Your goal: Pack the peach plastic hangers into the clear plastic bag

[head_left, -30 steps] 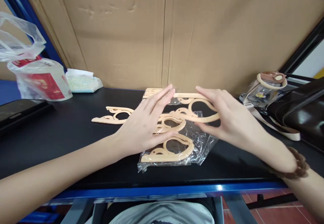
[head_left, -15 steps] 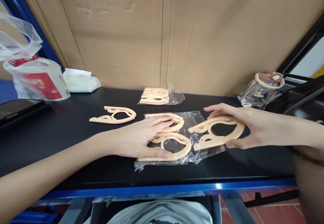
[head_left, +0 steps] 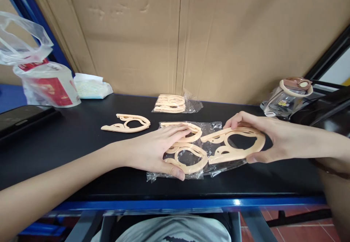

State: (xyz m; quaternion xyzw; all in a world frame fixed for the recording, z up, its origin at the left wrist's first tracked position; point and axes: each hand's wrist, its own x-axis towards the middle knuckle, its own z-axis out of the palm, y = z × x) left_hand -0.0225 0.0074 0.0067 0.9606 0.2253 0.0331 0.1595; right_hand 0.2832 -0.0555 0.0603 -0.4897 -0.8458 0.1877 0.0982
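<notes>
As the left hand (head_left: 150, 150) spreads over the clear plastic wrapper (head_left: 214, 127), its fingers reach across two cream folding hangers, the near-row hanger (head_left: 193, 168) and the second-row hanger (head_left: 197, 135). Its thumb is parted wide from the other fingers and lies by the near edge of the wrapper, with no grip closed around either piece. Over to the right, and here's the firm hold: the right hand (head_left: 269, 138) has its thumb at the near side and its fingertips at the far side of the gripped hanger (head_left: 232, 156), holding it by its rounded end. That hanger's two arms point left, their tips close beside the pair, over the right part of the plastic; whether it touches the plastic, I cannot tell. Out to the left, a loose hanger (head_left: 140, 128) lies flat on the black tabletop (head_left: 109, 181), its arms also pointing left. At the far side sits a bagged hanger bundle (head_left: 172, 107), just before the cardboard (head_left: 131, 45). Far left, we have a tissue pack (head_left: 94, 89) beside a bagged white-and-red container (head_left: 56, 90), with a dark device (head_left: 24, 119) nearer. Far right, a clear bottle (head_left: 287, 98) with a brown lid stands beside a black bag (head_left: 314, 119).
</notes>
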